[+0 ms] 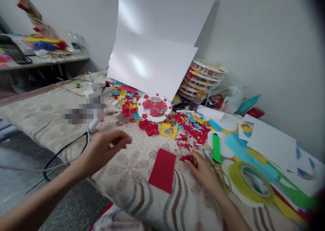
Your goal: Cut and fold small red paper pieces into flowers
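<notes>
My left hand point(105, 149) hovers above the patterned cloth, fingers curled together in a loose pinch; a hint of red shows between them, but motion blur hides what it is. My right hand point(203, 168) rests on the cloth with its fingertips closed on a small red paper scrap point(186, 158). A red paper rectangle point(163, 170) lies flat between my hands. Gold-handled scissors point(221, 177) lie just right of my right hand. Farther back, a white paper plate point(154, 106) carries red paper flowers.
Red, yellow and blue paper scraps point(188, 128) litter the middle. A green lighter point(216, 147), a yellow-rimmed plate point(250, 183) and coloured sheets lie at the right. Stacked plates point(203, 78) and a white board point(152, 62) stand behind. A glue gun point(94, 122) and black cable point(66, 149) lie left.
</notes>
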Demonstrator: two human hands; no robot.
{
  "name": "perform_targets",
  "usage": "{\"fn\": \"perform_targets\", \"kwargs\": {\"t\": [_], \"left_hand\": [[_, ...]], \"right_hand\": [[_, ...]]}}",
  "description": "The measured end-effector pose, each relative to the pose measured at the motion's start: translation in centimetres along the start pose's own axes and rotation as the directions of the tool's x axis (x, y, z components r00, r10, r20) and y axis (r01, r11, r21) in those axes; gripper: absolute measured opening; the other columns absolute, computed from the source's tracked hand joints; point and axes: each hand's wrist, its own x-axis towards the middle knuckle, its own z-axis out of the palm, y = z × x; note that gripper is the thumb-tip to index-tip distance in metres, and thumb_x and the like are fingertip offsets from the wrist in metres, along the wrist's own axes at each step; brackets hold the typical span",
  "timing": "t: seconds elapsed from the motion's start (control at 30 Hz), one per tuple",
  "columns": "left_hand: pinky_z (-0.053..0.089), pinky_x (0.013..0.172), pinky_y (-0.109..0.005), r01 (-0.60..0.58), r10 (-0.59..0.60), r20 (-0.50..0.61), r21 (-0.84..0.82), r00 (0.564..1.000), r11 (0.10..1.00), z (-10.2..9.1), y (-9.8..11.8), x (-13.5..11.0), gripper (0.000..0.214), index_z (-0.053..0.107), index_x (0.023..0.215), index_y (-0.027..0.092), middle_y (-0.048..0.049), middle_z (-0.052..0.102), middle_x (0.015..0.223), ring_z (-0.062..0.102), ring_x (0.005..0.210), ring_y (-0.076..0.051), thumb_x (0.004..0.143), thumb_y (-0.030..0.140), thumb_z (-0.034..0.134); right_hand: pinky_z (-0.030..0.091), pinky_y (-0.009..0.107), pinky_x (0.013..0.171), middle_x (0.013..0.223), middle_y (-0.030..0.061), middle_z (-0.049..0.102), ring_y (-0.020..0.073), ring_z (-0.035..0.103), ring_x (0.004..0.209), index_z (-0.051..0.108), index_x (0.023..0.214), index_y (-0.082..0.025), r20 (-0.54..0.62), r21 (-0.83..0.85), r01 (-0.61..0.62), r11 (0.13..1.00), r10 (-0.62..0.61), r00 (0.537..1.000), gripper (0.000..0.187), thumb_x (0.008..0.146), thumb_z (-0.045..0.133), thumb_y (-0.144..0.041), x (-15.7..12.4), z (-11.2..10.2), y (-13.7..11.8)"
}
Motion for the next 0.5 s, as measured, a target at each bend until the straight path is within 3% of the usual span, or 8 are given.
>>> {"fn": "perform_targets", "kwargs": {"t": [0.1,0.2,0.27,0.37,0.43,0.5], "left_hand": [[0.048,0.064,-0.025,0.224,-0.216,-0.222,0.012,0.951,0.975,-4.0,-3.4,-2.1,0.028,0.064,0.085,0.021,-0.0007,0.069,0.078,0.063,0.069,-0.016,0.079,0.044,0.050],[0.047,0.069,-0.029,0.475,-0.312,-0.490,0.252,0.814,0.843,-7.4,-6.8,-2.6,0.034,0.063,0.087,0.020,-0.0017,0.068,0.082,0.062,0.070,-0.018,0.078,0.049,0.047],[0.046,0.077,-0.032,0.523,-0.335,-0.446,0.416,0.830,0.744,-9.3,-9.4,-1.9,0.041,0.058,0.105,0.018,-0.0060,0.066,0.099,0.063,0.081,-0.021,0.079,0.048,0.046],[0.040,0.090,-0.044,0.423,-0.267,-0.330,0.644,0.905,0.637,-11.4,-13.2,0.4,0.076,0.030,0.132,0.001,-0.0228,0.053,0.122,0.053,0.109,-0.034,0.079,0.054,0.044],[0.039,0.088,-0.051,0.428,-0.330,-0.279,0.686,0.902,0.588,-12.2,-14.6,2.2,0.083,0.023,0.135,-0.002,-0.0296,0.047,0.125,0.048,0.113,-0.040,0.080,0.056,0.040],[0.038,0.089,-0.053,0.432,-0.308,-0.303,0.669,0.902,0.606,-12.1,-14.6,3.6,0.084,0.023,0.135,-0.003,-0.0323,0.041,0.130,0.044,0.117,-0.042,0.079,0.056,0.040]], "right_hand": [[0.044,0.028,0.062,0.081,0.0041,0.062,0.0181,0.056,0.066,0.056,0.097,-0.020,0.014,-0.022,-0.020,1.000,0.020,1.000,0.021,0.083,0.048,-0.033,0.0,0.3,0.5],[0.045,0.029,0.064,0.083,0.0046,0.064,0.0196,0.059,0.071,0.055,0.102,-0.021,0.002,-0.034,-0.042,0.999,0.042,0.999,0.025,0.083,0.048,-0.036,-0.1,0.7,0.8],[0.046,0.029,0.066,0.087,0.0049,0.066,0.0201,0.061,0.074,0.055,0.103,-0.021,0.002,-0.041,-0.048,0.998,0.049,0.999,0.027,0.083,0.048,-0.037,-0.1,0.9,1.0],[0.046,0.028,0.063,0.087,0.0055,0.067,0.0199,0.062,0.073,0.056,0.103,-0.021,0.007,-0.070,-0.057,0.996,0.058,0.998,0.027,0.083,0.047,-0.037,0.0,1.1,1.2],[0.045,0.027,0.059,0.084,0.0052,0.066,0.0195,0.062,0.069,0.056,0.104,-0.021,0.011,-0.086,-0.063,0.994,0.064,0.998,0.028,0.084,0.045,-0.038,0.0,1.0,1.2],[0.045,0.027,0.058,0.081,0.0046,0.066,0.0187,0.061,0.066,0.055,0.104,-0.021,0.015,-0.090,-0.066,0.994,0.067,0.998,0.029,0.084,0.045,-0.039,-0.1,0.9,1.1]]}}
